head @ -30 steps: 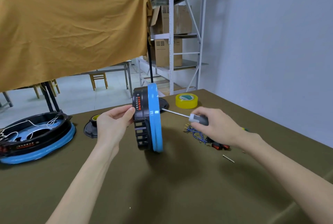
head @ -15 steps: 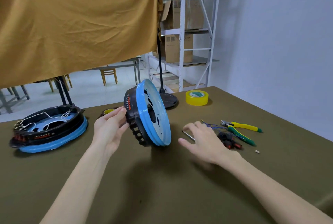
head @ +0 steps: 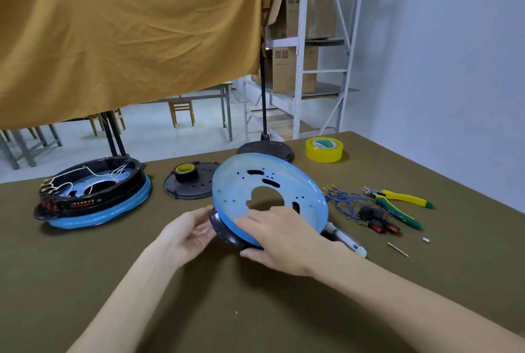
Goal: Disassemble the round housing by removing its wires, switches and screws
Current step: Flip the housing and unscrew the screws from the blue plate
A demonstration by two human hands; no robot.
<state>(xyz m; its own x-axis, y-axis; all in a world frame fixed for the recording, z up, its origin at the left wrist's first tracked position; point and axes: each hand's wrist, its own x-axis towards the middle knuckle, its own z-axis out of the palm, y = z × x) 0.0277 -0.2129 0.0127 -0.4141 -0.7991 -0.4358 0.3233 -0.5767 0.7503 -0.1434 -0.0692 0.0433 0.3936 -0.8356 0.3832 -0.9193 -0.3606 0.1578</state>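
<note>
Both hands on the round housing [head: 267,202], tilted just above the table [head: 199,310]: left hand [head: 189,235] cupping the black rim, right hand [head: 279,236] gripping the near edge; seemingly light, stiff, slick-faced, best taken by the rim.

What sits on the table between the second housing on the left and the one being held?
Head view: a black round cover plate with a tape roll on it, between second housing and held housing.
</note>
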